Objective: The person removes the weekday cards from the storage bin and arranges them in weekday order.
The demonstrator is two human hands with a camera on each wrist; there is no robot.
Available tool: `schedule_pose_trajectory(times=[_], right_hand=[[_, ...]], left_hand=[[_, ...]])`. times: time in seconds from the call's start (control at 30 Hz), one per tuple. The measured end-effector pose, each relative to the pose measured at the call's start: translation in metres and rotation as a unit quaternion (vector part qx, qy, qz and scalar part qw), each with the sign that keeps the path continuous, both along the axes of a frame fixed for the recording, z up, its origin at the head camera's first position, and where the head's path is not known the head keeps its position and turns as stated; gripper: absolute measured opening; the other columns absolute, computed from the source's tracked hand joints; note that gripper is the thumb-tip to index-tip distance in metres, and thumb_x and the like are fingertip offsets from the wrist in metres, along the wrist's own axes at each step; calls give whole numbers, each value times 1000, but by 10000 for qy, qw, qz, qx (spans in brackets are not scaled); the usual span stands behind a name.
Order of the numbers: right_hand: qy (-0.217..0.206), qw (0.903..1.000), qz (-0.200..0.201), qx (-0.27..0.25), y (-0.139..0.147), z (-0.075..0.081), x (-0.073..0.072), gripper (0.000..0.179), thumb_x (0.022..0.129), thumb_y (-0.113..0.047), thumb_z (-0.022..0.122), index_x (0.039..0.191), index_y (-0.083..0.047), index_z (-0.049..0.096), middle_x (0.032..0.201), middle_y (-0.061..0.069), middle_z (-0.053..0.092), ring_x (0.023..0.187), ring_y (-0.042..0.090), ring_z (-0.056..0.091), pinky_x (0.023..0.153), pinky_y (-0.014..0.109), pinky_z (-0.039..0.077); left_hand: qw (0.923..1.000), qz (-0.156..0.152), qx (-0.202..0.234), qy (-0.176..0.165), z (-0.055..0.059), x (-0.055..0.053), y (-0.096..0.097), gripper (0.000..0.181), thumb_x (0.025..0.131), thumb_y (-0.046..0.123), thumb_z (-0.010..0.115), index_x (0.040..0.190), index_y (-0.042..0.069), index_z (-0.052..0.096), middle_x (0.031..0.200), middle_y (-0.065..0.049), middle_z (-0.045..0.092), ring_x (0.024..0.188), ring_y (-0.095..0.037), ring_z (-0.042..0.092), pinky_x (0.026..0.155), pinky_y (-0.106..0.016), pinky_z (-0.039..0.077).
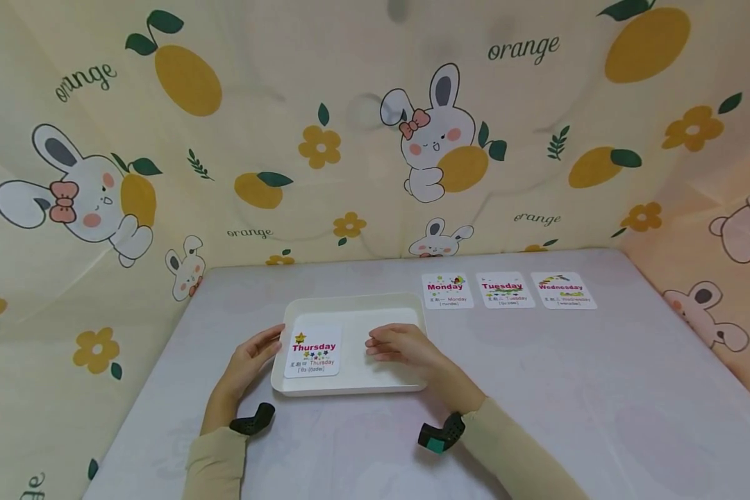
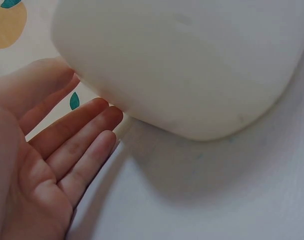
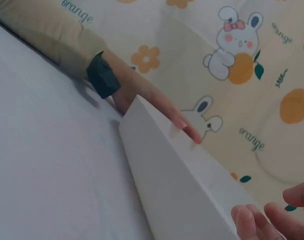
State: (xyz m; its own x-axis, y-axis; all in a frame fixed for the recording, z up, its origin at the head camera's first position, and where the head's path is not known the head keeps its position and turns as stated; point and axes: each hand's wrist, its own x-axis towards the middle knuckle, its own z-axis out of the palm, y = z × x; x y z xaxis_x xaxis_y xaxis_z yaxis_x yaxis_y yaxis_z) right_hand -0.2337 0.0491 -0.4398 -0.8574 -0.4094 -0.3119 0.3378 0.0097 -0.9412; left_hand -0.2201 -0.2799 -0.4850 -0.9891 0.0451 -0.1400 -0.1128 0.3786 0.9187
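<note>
The Thursday card [image 1: 313, 352] is being carried by the white tray [image 1: 353, 362], face up in its left half. The tray's left edge is being touched by the left hand [image 1: 245, 367]; its fingers are being held nearly straight, not wrapped round. Over the tray's right half, the right hand's [image 1: 412, 347] grip is being held loosely bent, partly spread, with nothing being pinched.

If the card is being picked up, a steady tray is probably being called for. A thin, flat card may be slippery, so one side is best being nudged up first, then lifted gently so the tray's rim is not being bumped.

Just beyond the tray's back right corner, the Monday card [image 1: 448, 292] is being held up by the desk [image 1: 581, 382]; the Tuesday card [image 1: 506, 290] and Wednesday card [image 1: 564, 291] are being lined up farther right. Behind the tray, reaching is being limited by the picture cloth [image 1: 350, 139]. More moving room is being offered in front of the tray.
</note>
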Motion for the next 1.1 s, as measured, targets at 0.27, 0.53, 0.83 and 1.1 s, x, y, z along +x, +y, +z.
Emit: schedule_pose_trajectory(times=[0.27, 0.53, 0.83, 1.1], right_hand=[[-190, 9997, -161, 51, -21, -9, -2, 35, 95, -9, 56, 125, 10, 56, 108, 16, 72, 82, 7, 70, 75, 21, 59], [-425, 9982, -412, 51, -41, -18, -2, 31, 95, -9, 57, 121, 8, 59, 114, 21, 70, 79, 8, 70, 70, 22, 60], [-695, 9936, -861, 220, -63, -16, 4, 30, 89, -6, 63, 116, 6, 62, 102, 15, 74, 69, 6, 68, 56, 19, 57], [-831, 9889, -1219, 199, -70, -16, 8, 36, 90, -5, 60, 124, 7, 57, 104, 18, 73, 66, 5, 66, 57, 17, 56]], left_hand=[[10000, -34, -8, 9, -3, -1, -1, 56, 95, 39, 58, 144, 15, 45, 154, -4, 42, 140, -24, 42, 110, -20, 41], [9999, -27, 59, 83, -5, -4, -1, 56, 94, 40, 59, 143, 14, 46, 153, -7, 43, 116, 15, 49, 97, -4, 41], [9998, -79, 104, 159, -4, -1, -2, 56, 95, 37, 59, 143, 11, 45, 153, -9, 42, 105, 25, 46, 93, 1, 38], [10000, 10, -11, 68, -4, -3, -2, 56, 96, 39, 57, 144, 14, 44, 153, -7, 43, 130, -4, 49, 101, -8, 41]])
